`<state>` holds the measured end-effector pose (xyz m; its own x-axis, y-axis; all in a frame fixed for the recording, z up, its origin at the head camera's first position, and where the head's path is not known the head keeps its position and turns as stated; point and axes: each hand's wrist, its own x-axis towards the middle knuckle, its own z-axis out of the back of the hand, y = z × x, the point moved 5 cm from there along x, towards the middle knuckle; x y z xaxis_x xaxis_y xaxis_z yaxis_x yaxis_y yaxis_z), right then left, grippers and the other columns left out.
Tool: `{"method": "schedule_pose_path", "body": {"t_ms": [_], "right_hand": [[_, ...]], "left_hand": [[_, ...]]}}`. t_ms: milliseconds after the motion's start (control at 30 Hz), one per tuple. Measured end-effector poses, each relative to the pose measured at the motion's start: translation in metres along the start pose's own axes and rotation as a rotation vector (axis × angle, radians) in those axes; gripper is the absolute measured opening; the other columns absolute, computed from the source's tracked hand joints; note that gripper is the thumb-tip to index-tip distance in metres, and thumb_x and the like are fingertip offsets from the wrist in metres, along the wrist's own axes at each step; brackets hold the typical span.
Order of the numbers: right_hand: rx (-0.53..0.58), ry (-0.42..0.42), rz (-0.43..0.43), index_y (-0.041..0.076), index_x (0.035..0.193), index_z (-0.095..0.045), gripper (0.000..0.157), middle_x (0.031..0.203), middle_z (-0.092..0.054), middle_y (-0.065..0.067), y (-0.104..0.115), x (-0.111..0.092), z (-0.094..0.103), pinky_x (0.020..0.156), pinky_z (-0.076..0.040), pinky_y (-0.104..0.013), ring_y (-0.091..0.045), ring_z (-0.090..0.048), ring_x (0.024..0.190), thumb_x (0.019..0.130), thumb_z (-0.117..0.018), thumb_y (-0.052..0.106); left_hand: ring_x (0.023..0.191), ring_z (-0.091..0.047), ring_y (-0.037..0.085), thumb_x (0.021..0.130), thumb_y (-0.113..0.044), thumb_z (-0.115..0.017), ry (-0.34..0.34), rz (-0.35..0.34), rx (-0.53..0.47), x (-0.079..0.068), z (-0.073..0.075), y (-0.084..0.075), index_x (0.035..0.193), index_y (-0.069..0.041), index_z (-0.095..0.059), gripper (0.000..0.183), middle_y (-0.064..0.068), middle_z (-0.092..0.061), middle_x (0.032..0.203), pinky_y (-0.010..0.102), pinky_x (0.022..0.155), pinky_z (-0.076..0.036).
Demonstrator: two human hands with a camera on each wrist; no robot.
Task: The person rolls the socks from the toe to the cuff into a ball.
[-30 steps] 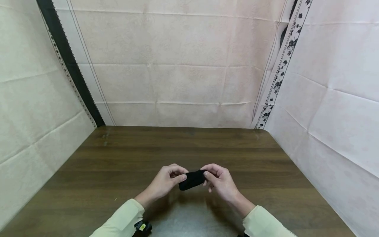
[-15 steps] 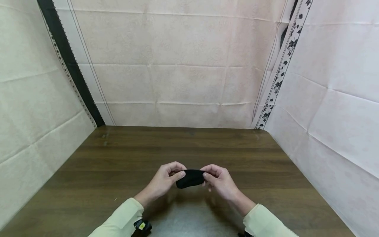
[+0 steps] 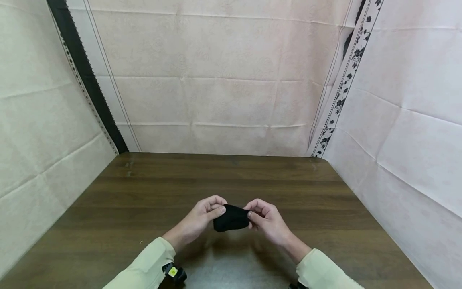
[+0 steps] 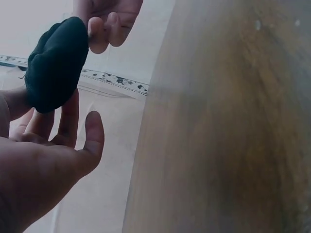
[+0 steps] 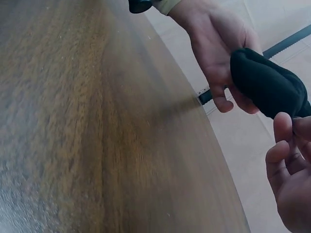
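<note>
A small black bundle of folded fabric, soft and rounded like a rolled sock, is held up between both hands over the table. At its left end, my left hand pinches it with the thumb in front and fingers behind. My right hand pinches the opposite end between thumb and fingertips. In the left wrist view the bundle shows a lengthwise fold, and the left hand's lower fingers stand away from it. The right wrist view shows the fold of the bundle opening toward the right fingertips.
Below the hands lies a brown wood-grain table. Pale cloth hangs behind it and along both sides, with a dark strip at left and a flower-patterned border at right. A black wrist device sits on the left sleeve.
The fabric bundle has turned from a slant to nearly level and now looks taller and wider. My left hand has shifted slightly up and left; the right hand has barely moved.
</note>
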<state>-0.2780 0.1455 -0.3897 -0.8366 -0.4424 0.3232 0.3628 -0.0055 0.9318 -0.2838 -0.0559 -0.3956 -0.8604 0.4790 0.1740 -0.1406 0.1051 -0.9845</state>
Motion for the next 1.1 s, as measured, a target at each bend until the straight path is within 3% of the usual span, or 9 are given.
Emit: {"method": "schedule_pose_path", "body": {"t_ms": [200,333,633,767,933,1100], "right_hand": [[-0.032,-0.002,-0.013,-0.007,0.104,-0.061,0.008,0.081,-0.059,-0.020,0.0022,0.0010,-0.0007,0.057,-0.047,-0.026,-0.022,-0.057,0.065,0.099,-0.056,-0.004],[-0.031,0.002,-0.039,-0.006,0.104,-0.061,0.008,0.083,-0.059,-0.020,0.0027,0.0016,-0.0013,0.058,-0.046,-0.025,-0.020,-0.057,0.067,0.099,-0.057,-0.002],[-0.123,-0.039,-0.133,-0.003,0.103,-0.064,0.008,0.084,-0.059,-0.012,-0.0042,0.0022,0.0019,0.057,-0.043,-0.023,-0.017,-0.051,0.064,0.097,-0.059,-0.001],[-0.171,-0.031,-0.159,0.001,0.105,-0.065,0.008,0.088,-0.061,-0.011,-0.0053,0.0025,0.0013,0.058,-0.047,-0.025,-0.024,-0.055,0.068,0.099,-0.059,0.003],[-0.142,-0.025,-0.189,0.000,0.115,-0.064,0.018,0.093,-0.064,-0.012,-0.0047,0.0022,-0.0002,0.062,-0.053,-0.033,-0.036,-0.062,0.078,0.102,-0.060,0.011],[-0.088,-0.068,-0.243,-0.002,0.123,-0.063,0.030,0.096,-0.067,-0.013,-0.0071,0.0024,0.0004,0.067,-0.057,-0.034,-0.035,-0.069,0.081,0.102,-0.062,0.020]], "left_hand": [[0.086,-0.064,0.014,0.104,-0.008,-0.053,0.031,-0.009,-0.054,0.0000,-0.0006,0.0009,0.111,0.002,-0.053,0.012,0.003,-0.069,0.094,0.028,0.083,-0.050],[0.089,-0.062,0.017,0.105,-0.008,-0.052,0.013,0.025,-0.046,-0.0003,-0.0011,0.0014,0.112,0.002,-0.053,0.012,0.004,-0.065,0.094,0.031,0.083,-0.049],[0.092,-0.058,0.024,0.100,-0.013,-0.063,-0.115,0.122,0.112,-0.0026,0.0008,0.0053,0.109,0.000,-0.064,0.015,0.010,-0.062,0.105,0.034,0.078,-0.050],[0.091,-0.057,0.024,0.099,-0.012,-0.065,-0.170,0.117,0.187,-0.0022,0.0025,0.0061,0.107,-0.002,-0.066,0.012,0.010,-0.063,0.103,0.034,0.078,-0.049],[0.091,-0.058,0.024,0.099,-0.012,-0.065,-0.240,0.088,0.243,-0.0030,0.0041,0.0042,0.106,-0.004,-0.068,0.011,0.008,-0.064,0.102,0.035,0.082,-0.049],[0.088,-0.059,0.022,0.097,-0.007,-0.066,-0.314,0.058,0.237,-0.0036,0.0059,0.0041,0.104,-0.001,-0.068,0.009,0.009,-0.064,0.098,0.033,0.080,-0.050]]}}
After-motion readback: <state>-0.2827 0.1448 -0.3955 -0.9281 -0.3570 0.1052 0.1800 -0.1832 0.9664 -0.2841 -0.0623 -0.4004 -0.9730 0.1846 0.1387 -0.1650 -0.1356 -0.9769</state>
